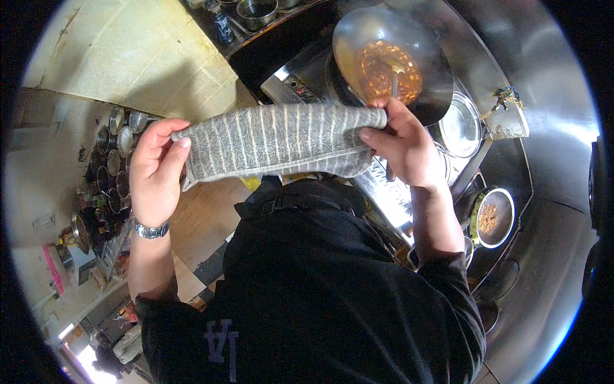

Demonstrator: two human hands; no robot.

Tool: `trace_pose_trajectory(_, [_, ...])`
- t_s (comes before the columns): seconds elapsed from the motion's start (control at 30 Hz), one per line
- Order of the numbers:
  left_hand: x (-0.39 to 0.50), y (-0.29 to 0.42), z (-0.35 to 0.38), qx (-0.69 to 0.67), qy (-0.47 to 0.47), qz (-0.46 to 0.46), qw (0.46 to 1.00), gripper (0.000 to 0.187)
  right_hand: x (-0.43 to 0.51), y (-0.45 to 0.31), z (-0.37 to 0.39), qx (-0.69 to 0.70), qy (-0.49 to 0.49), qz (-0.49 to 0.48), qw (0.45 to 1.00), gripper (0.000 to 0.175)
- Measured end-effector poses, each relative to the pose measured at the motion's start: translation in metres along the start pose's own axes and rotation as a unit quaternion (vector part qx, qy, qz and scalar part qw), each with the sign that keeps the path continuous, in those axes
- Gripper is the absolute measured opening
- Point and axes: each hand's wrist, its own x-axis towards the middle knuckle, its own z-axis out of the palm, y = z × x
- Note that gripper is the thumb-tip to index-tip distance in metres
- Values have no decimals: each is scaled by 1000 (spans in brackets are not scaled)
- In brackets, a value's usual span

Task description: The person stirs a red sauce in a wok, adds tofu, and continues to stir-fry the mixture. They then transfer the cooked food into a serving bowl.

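A grey cloth [273,139] with pale stripes is stretched between my two hands, folded lengthwise with its lower edge hanging loose. My left hand [158,168] pinches one end between thumb and fingers; a metal watch is on that wrist. At the other end, my right hand [405,144] grips a rolled or bunched corner. Beyond the right hand sits a large wok [345,33] on the range. Inside it is a reddish-brown sauce [369,79] with small pale cubes, and a ladle [395,84] rests in the sauce.
A metal pan [460,125] stands right of the wok. Farther down that side is a bowl [506,204] with brown crumbly food. Several metal containers [113,162] cluster at left. A metal pot [256,14] sits on the far shelf. The steel wall [551,158] curves along the right.
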Motion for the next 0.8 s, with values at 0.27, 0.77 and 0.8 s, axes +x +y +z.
trace_pose_trajectory(0.27, [-16, -5, 8, -334, -135, -242, 901, 54, -9, 18, 0, 306, -86, 156, 935, 51])
trace_pose_trajectory(0.77, [-56, -98, 29, -37, -121, -156, 980, 46, -17, 106, -18, -61, -78, 75, 992, 45])
trace_pose_trajectory(0.8, [-59, -101, 28, -19, -123, -163, 979, 46, -20, 110, -16, -82, -51, 48, 994, 44])
